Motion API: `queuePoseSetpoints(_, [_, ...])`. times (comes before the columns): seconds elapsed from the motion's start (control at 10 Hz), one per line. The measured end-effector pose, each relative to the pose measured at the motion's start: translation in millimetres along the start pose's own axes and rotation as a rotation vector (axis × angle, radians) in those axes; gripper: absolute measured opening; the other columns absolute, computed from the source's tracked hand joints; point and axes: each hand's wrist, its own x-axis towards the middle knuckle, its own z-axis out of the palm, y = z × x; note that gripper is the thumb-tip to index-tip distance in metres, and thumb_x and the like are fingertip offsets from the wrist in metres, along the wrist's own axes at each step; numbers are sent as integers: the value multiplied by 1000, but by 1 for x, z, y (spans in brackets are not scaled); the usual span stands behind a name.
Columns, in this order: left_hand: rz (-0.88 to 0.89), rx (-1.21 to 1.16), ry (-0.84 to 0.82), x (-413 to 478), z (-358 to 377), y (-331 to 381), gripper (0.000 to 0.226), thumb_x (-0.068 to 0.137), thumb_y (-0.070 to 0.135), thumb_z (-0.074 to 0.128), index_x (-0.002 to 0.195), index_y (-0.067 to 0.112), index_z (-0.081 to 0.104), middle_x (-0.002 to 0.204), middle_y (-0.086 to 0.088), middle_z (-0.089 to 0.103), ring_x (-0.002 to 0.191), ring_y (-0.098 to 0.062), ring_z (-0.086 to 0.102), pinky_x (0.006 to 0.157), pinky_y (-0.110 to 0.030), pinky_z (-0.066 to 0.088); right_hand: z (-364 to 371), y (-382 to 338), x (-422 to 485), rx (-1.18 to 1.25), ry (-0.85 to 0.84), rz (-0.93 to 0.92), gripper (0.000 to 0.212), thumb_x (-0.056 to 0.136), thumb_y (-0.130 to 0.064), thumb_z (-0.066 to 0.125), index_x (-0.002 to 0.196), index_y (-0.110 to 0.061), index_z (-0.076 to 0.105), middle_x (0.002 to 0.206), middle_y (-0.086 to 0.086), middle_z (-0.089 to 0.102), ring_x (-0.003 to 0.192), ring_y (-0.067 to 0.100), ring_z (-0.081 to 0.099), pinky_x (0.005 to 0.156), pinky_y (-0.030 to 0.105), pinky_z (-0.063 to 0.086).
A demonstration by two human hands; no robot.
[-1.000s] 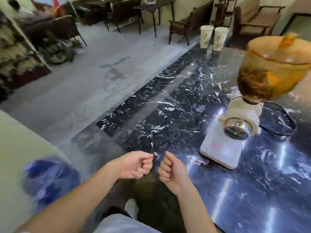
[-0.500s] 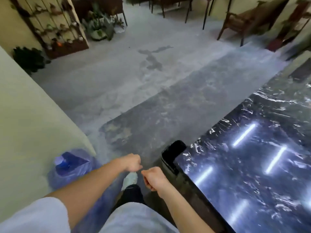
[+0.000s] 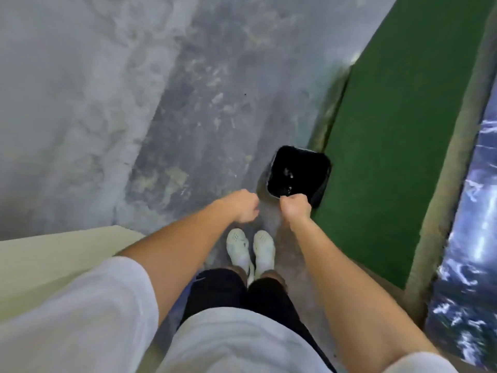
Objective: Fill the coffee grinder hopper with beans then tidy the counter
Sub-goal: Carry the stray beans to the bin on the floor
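I am looking straight down at the floor. My left hand point(image 3: 243, 206) is curled into a fist above the concrete, just ahead of my shoes. My right hand point(image 3: 295, 208) is also a fist with knuckles down, right at the near rim of a black square bin point(image 3: 321, 168). Nothing shows in either fist. A few small pale bits lie in the bin's dark bottom. The grinder and its hopper are out of view. Only a strip of the black marble counter top point(image 3: 473, 238) shows at the right edge.
The bin stands on the grey concrete floor point(image 3: 134, 103), against the counter's green side panel point(image 3: 390, 130). A cream-coloured surface point(image 3: 53, 262) rises at my left. My white shoes point(image 3: 250, 249) stand just short of the bin.
My view has swung from the counter and grinder down to the floor. Both fists have moved from the counter's edge to the bin, the right one now at its rim.
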Motion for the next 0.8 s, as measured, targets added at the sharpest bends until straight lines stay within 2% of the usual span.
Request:
queuePoseSetpoints(0.1, [128, 128, 5, 61, -1, -6, 29, 92, 24, 47, 99, 1, 63, 107, -25, 65, 96, -43, 63, 75, -42, 50, 10, 2, 59, -10, 92, 99, 24, 84, -16, 53, 100, -3, 64, 117, 28, 63, 109, 40, 59, 84, 33, 46])
queuePoseSetpoints(0.2, [202, 186, 9, 129, 11, -9, 26, 89, 19, 49, 101, 1, 63, 108, -22, 62, 93, -41, 62, 67, -39, 45, 26, 3, 117, -53, 156, 148, 33, 84, -14, 52, 110, 2, 61, 120, 24, 62, 107, 39, 60, 85, 35, 48])
queuePoseSetpoints(0.3, [234, 141, 38, 189, 31, -14, 24, 89, 14, 48, 104, 0, 61, 110, -21, 58, 95, -40, 60, 71, -41, 45, 42, 13, 174, -136, 160, 97, 14, 82, -13, 51, 89, -4, 60, 111, 24, 65, 100, 38, 63, 79, 36, 50])
queuePoseSetpoints(0.4, [234, 92, 128, 230, 53, -20, 19, 88, 9, 50, 101, -2, 59, 109, -22, 54, 94, -41, 57, 70, -42, 40, 55, 29, 221, -155, 159, 113, 15, 83, -11, 51, 88, 0, 60, 109, 25, 66, 98, 38, 64, 84, 43, 54])
queuePoseSetpoints(0.5, [227, -7, 138, 261, 77, -24, 16, 86, 6, 50, 99, -2, 57, 108, -23, 52, 92, -42, 55, 65, -39, 34, 65, 43, 252, -118, 193, 138, 23, 84, -7, 51, 100, 4, 63, 107, 22, 66, 95, 37, 64, 81, 42, 56])
queuePoseSetpoints(0.6, [219, -156, 56, 284, 95, -28, 37, 88, 6, 48, 124, -4, 50, 136, -23, 44, 121, -40, 48, 85, -40, 44, 71, 54, 267, -61, 218, 151, 20, 86, -5, 48, 98, 1, 64, 107, 19, 66, 93, 33, 64, 80, 38, 55])
queuePoseSetpoints(0.7, [169, -289, -32, 289, 106, -31, 62, 92, 10, 47, 149, 3, 23, 161, -18, 2, 141, -35, 31, 102, -36, 41, 68, 58, 271, 57, 195, 146, 33, 88, -3, 46, 119, -5, 60, 121, 19, 62, 106, 32, 62, 94, 41, 52])
queuePoseSetpoints(0.8, [150, -344, 7, 279, 105, -31, 65, 92, 13, 48, 149, 1, 20, 161, -18, -7, 141, -36, 30, 102, -38, 42, 62, 55, 266, 147, 179, 158, 49, 88, -2, 45, 136, -12, 47, 134, 16, 54, 117, 31, 56, 102, 43, 46])
